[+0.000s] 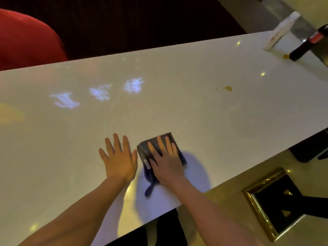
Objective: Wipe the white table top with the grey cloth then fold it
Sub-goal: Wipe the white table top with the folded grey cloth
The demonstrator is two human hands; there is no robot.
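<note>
Grey cloth [142,150]: folded square on tabletop [177,107] near front edge, loose tail trailing.
Right hand [166,162]: flat, fingers spread, covering cloth's middle.
Left hand [119,160]: flat, empty, beside cloth.

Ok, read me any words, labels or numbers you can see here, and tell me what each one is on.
Nothing can be read.
Glowing bluish-white characters lit onto the white table top: too blurred.
Label on the white upright bottle: too small.
Red label on the dark bottle: too blurred.
Small white tag on the folded grey cloth: no legible print.
</note>
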